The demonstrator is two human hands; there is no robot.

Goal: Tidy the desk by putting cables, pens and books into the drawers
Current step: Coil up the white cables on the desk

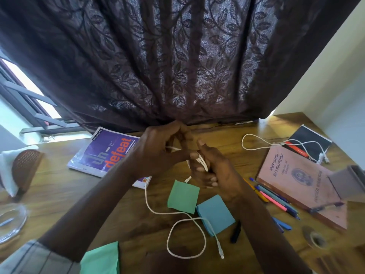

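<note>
The white cable [146,194] was gripped in coils round the fingers of the right hand [215,175] and pinched by the left hand [158,153], its slack looped on the desk [65,196] below both hands, where the trailing plug [221,254] could have caught the blue note pad [215,214] and dragged it.

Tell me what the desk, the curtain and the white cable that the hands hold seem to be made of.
Desk: wood or wood-look laminate; brown grain lines, slight sheen.
Curtain: thin woven fabric; leaf pattern, daylight shows through it.
White cable: likely smooth plastic or rubber coating; it bends in soft loops.
</note>
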